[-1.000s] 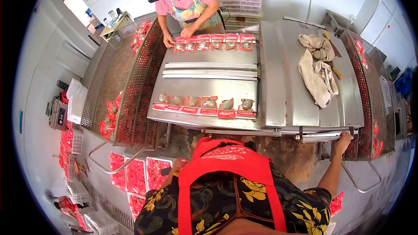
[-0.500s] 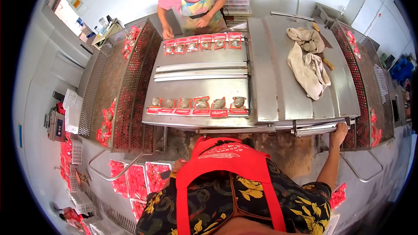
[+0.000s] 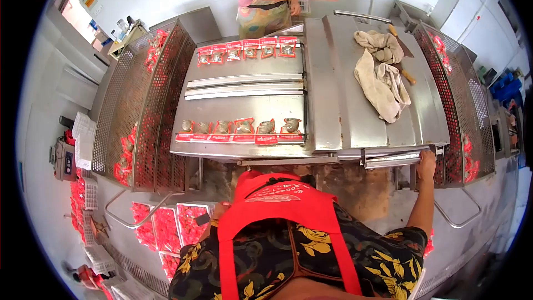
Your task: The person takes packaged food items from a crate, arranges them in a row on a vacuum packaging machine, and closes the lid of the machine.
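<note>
My right hand (image 3: 427,165) is closed around the right end of a metal bar (image 3: 393,159) along the front of the steel lid (image 3: 327,128). Low beside the red apron is my left hand (image 3: 221,210), mostly hidden, so its fingers cannot be made out. On the steel bed (image 3: 233,112) left of the lid, several red-and-clear sealed packets (image 3: 244,127) with greyish-brown contents form a front row. Another row of packets (image 3: 250,49) lies along the far edge. Two pale sealing strips (image 3: 244,89) run between the rows.
A co-worker (image 3: 269,0) stands across the bed. Crumpled cloths (image 3: 382,86) and a wooden-handled tool (image 3: 401,41) lie on the lid. Perforated metal bins (image 3: 125,111) with red packets flank both sides. Crates of red packets (image 3: 166,228) sit on the floor at left.
The co-worker has moved to the right and now stretches an arm out above the far side. My right hand remains on the bar. The whole view has shifted slightly.
</note>
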### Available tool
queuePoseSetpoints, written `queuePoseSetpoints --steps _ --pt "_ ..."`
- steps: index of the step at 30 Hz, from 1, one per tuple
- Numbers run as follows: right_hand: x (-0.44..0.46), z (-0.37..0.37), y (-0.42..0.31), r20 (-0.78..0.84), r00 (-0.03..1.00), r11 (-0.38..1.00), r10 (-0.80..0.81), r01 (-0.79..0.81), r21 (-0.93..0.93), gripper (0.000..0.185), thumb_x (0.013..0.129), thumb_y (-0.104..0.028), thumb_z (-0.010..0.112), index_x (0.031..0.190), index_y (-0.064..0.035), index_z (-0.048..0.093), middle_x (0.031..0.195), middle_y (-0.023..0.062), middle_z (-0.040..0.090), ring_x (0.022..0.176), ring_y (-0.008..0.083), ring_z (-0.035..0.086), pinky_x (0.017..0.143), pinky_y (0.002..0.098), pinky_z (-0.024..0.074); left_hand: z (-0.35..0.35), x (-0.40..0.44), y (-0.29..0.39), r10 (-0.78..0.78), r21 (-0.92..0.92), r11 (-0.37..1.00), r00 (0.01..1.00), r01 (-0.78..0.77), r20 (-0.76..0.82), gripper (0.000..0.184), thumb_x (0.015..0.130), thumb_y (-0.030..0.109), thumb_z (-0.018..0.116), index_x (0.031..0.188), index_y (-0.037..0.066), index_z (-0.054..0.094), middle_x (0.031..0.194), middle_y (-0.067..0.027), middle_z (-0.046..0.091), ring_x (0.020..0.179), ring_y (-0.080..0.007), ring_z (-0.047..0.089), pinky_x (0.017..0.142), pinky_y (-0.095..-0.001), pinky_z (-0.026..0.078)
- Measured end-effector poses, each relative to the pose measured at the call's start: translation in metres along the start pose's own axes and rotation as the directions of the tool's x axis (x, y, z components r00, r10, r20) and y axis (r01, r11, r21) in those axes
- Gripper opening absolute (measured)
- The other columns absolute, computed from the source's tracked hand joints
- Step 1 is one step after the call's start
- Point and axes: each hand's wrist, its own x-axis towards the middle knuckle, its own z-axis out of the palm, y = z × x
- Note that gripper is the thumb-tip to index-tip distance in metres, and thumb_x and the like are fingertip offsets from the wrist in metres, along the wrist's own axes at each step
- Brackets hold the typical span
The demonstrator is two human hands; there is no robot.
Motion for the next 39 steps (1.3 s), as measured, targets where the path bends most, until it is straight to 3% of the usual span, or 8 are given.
queuePoseSetpoints --steps 3,15,21,22,25,26,30,39 --pt "0.008 0.002 0.03 0.166 0.986 1.0 -0.001 0.005 -0.025 0.016 0.067 0.0 0.065 0.082 -0.0048 0.06 0.086 0.0139 0.061 0.09 0.0374 0.056 0.081 0.0464 0.0465 0.001 -0.012 0.002 0.004 -0.009 1.0 1.0 -0.005 -0.027 0.011 0.083 0.012 0.064 0.085 0.003 0.071 0.077 -0.0084 0.069 0.068 -0.017 0.066 0.058 -0.0328 0.052" --pt "0.01 0.012 0.023 0.172 0.977 0.99 0.125 -0.113 -0.08 0.016 0.069 -0.006 0.069 0.085 -0.0026 0.07 0.09 0.0191 0.065 0.091 0.0403 0.059 0.084 0.0471 0.0487 -0.017 -0.042 -0.041 -0.014 -0.082 0.997 0.999 0.01 -0.051 0.011 0.083 0.012 0.063 0.083 0.003 0.07 0.075 -0.0082 0.068 0.065 -0.0162 0.065 0.055 -0.0319 0.051" --pt "0.006 0.01 0.033 -0.045 0.997 0.998 0.069 -0.069 0.015 0.024 0.059 -0.002 0.078 0.08 -0.0029 0.067 0.086 0.015 0.066 0.09 0.0372 0.059 0.083 0.0451 0.0485 -0.047 -0.031 -0.08 -0.002 -0.158 0.987 0.998 -0.009 -0.066 0.012 0.084 0.011 0.062 0.082 0.003 0.07 0.074 -0.0081 0.067 0.063 -0.0159 0.064 0.053 -0.0315 0.05" --pt "0.005 -0.006 0.022 -0.1 0.994 0.998 0.051 -0.047 0.047 0.023 0.06 0.0 0.076 0.079 -0.0031 0.065 0.085 0.0146 0.064 0.09 0.0373 0.059 0.082 0.0454 0.0482 -0.061 -0.024 -0.082 -0.145 -0.374 0.907 0.978 0.192 0.152 0.012 0.083 0.011 0.061 0.081 0.004 0.07 0.07 -0.0071 0.066 0.061 -0.0153 0.063 0.052 -0.0316 0.05" --pt "0.018 -0.047 -0.004 -0.222 0.974 0.997 -0.046 0.059 0.056 0.017 0.065 0.002 0.067 0.079 -0.0039 0.059 0.082 0.0144 0.06 0.087 0.0376 0.057 0.078 0.0462 0.0463 -0.042 -0.02 -0.069 -0.035 -0.678 0.735 0.997 -0.021 -0.069 0.015 0.083 0.012 0.057 0.075 0.006 0.069 0.06 -0.004 0.06 0.053 -0.0134 0.057 0.047 -0.0309 0.045" --pt "0.024 -0.067 -0.025 -0.24 0.969 0.997 -0.052 0.063 0.037 0.015 0.065 0.001 0.066 0.078 -0.0041 0.06 0.081 0.0143 0.06 0.086 0.0373 0.057 0.078 0.0467 0.0462 -0.057 -0.023 -0.044 0.196 -0.414 0.88 0.972 -0.232 -0.129 0.016 0.083 0.013 0.056 0.076 0.006 0.068 0.059 -0.0035 0.06 0.052 -0.0128 0.056 0.046 -0.0305 0.044" --pt "0.035 -0.152 -0.12 -0.193 0.981 1.0 -0.009 0.007 -0.012 0.014 0.065 0.002 0.063 0.078 -0.0042 0.062 0.081 0.0156 0.06 0.086 0.0378 0.057 0.078 0.0478 0.0461 -0.089 0.016 0.021 0.237 -0.216 0.927 0.926 -0.306 -0.295 0.02 0.087 0.02 0.055 0.089 0.005 0.068 0.069 -0.003 0.065 0.063 -0.0127 0.059 0.058 -0.0294 0.048" --pt "0.03 -0.23 -0.322 -0.045 0.989 0.989 -0.144 0.142 -0.05 0.014 0.059 -0.01 0.07 0.072 -0.0091 0.064 0.074 0.0132 0.063 0.078 0.0348 0.061 0.072 0.0448 0.049 -0.232 -0.115 0.308 0.408 -0.204 0.457 0.408 -0.866 -0.816 0.016 0.095 -0.003 0.056 0.11 -0.003 0.062 0.105 -0.0068 0.065 0.094 -0.0115 0.06 0.087 -0.0262 0.048"
